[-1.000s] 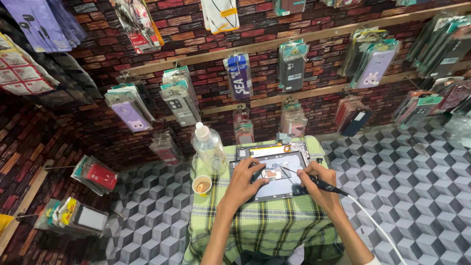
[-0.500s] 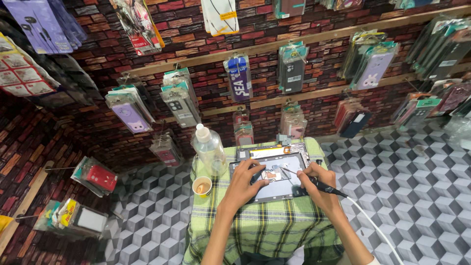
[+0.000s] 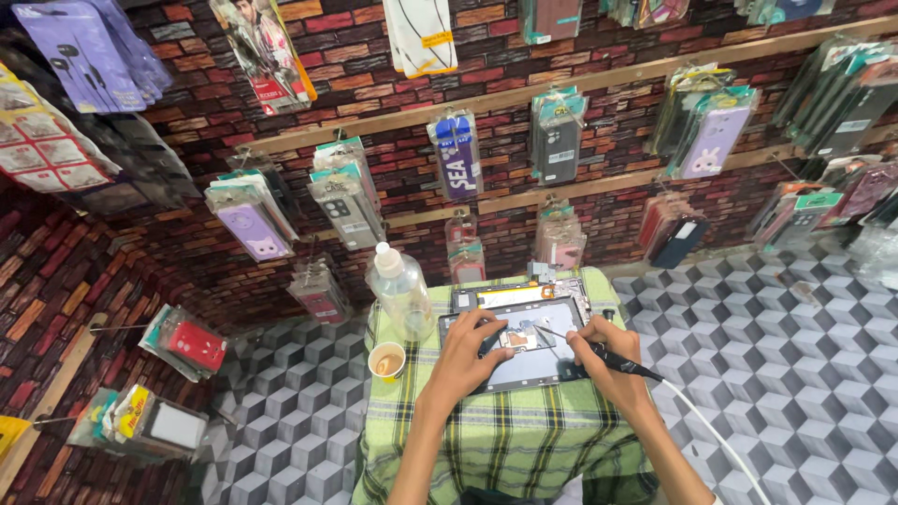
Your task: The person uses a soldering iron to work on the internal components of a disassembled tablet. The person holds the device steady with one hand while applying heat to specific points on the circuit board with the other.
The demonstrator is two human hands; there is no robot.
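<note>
Hardly anything has shifted since the earlier frames: both hands sit where they were, with only the tool tip edging a little over the opened device. Left hand (image 3: 468,351) lies spread, fingers down on the opened tablet (image 3: 519,351), pinning its near-left part. Right hand (image 3: 608,360) is closed in a pen grip round a slim black soldering tool (image 3: 599,353), whose tip reaches leftward to the small metal parts between the two hands; a white cable (image 3: 720,440) trails away behind the right wrist.

That tablet looks thin, stiff and fragile, with exposed parts inside, so I judge it best held by its outer frame, flat-handed, never by the bared middle. A second opened panel (image 3: 519,295) lies just beyond the fingertips.

To the left of the left hand stand a small cup of brown drink (image 3: 387,360) and, further out, a clear plastic bottle (image 3: 400,290). Everything rests on a green plaid cloth (image 3: 496,440) over a small table. Brick-pattern walls hung with packaged phone cases (image 3: 552,136) surround it, above a cube-pattern floor (image 3: 795,355)
</note>
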